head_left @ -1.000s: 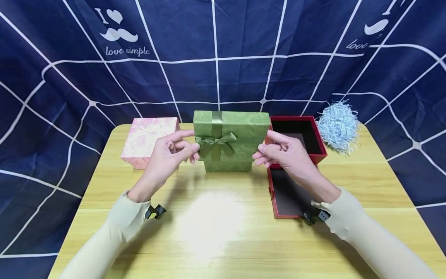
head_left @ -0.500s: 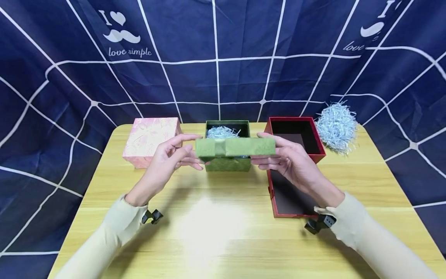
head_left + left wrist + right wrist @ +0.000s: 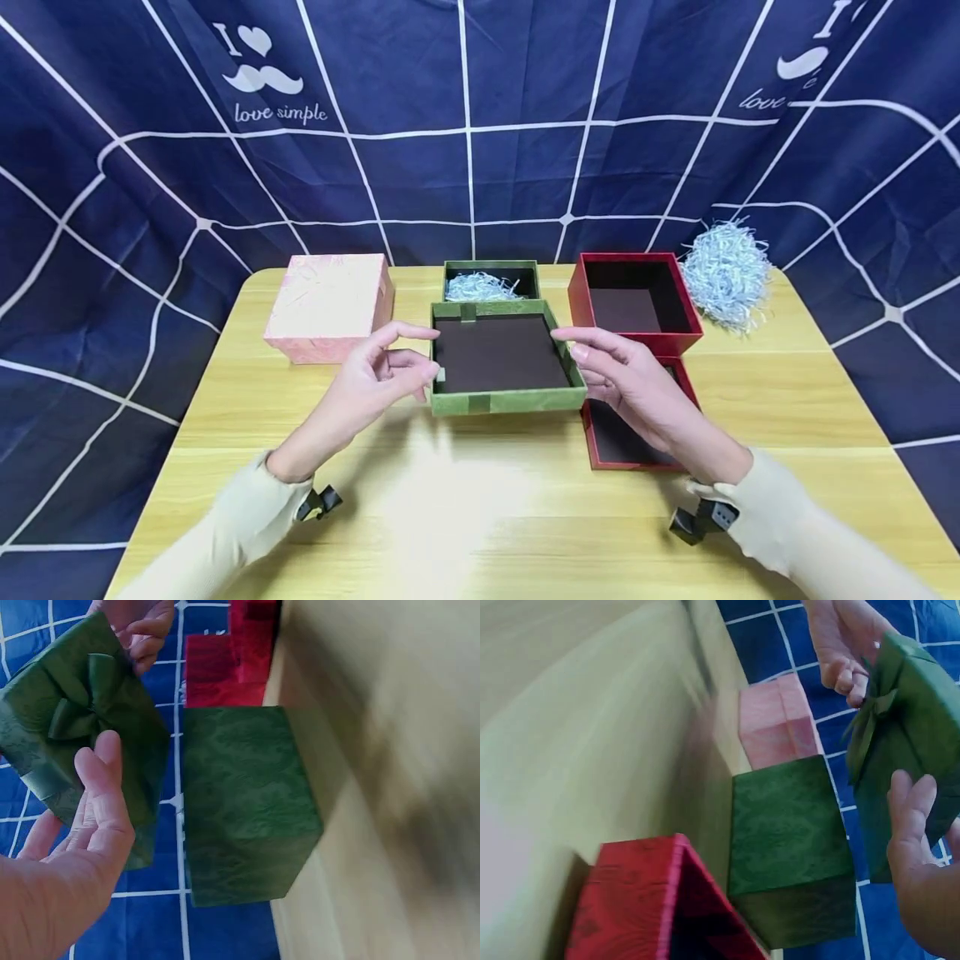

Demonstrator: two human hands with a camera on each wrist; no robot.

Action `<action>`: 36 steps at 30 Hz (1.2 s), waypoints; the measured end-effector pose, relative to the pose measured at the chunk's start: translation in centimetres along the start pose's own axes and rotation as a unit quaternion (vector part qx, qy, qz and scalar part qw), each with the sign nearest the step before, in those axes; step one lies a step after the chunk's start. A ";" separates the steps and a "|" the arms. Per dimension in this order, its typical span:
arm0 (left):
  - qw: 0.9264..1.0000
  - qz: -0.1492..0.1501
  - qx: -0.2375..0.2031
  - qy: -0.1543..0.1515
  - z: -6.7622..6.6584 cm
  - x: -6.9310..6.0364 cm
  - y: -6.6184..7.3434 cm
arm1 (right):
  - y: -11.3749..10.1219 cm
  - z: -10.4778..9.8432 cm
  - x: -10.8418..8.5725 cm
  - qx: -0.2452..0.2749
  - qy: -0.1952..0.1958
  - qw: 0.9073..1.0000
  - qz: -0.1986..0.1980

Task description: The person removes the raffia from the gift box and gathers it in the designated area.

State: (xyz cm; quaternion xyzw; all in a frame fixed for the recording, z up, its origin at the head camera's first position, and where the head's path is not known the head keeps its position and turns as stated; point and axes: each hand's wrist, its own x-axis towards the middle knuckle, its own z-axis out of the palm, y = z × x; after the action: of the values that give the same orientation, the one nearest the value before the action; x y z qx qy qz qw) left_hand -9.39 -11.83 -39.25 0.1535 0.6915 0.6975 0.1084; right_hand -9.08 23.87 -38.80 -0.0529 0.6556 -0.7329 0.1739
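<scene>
Both hands hold the green lid [image 3: 506, 402] by its left and right sides, above the table in front of the green box [image 3: 491, 267]. Its dark inside faces up in the head view, and a green bow [image 3: 88, 705] shows on its outer face in the left wrist view. My left hand [image 3: 375, 375] pinches the left edge between thumb and fingers. At the right edge, my right hand [image 3: 637, 375] grips with thumb and fingers. Blue paper shreds [image 3: 482, 287] lie inside the green box, which stands on the table.
A closed pink box [image 3: 326, 304] stands at the back left of the wooden table [image 3: 300, 533]. On the right are an open red box [image 3: 678, 343] and, in front of it, a red lid [image 3: 626, 465]. Blue shreds [image 3: 726, 273] are heaped at the back right.
The green lid has come off the green box and moved toward me, turning over so its dark inside shows. Both hands have moved closer with it, uncovering the box and its shreds.
</scene>
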 end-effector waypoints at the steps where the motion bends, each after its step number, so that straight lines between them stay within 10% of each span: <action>1: 1.000 -0.005 -0.002 -0.004 0.1 -0.2 -0.2 | 0.2 0.0 -0.2 -0.009 0.000 1.000 0.000; 11: 0.999 0.003 -0.016 -0.039 0.9 -1.9 -2.0 | 2.4 0.3 -2.0 -0.136 -0.018 0.990 -0.040; 21: 0.994 -0.001 0.058 -0.098 0.8 -3.4 -3.3 | 3.8 0.3 -2.6 -0.119 -0.081 0.989 -0.023; 36: 0.987 -0.055 0.087 -0.123 1.0 -3.6 -6.5 | 6.5 1.1 -2.5 -0.143 -0.072 0.987 0.011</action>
State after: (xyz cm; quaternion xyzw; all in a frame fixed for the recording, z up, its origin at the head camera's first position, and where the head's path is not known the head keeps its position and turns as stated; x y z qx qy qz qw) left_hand -6.04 -12.05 -46.00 0.2089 0.7385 0.6034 0.2166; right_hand -5.21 23.10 -44.60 -0.1227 0.7402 -0.6237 0.2191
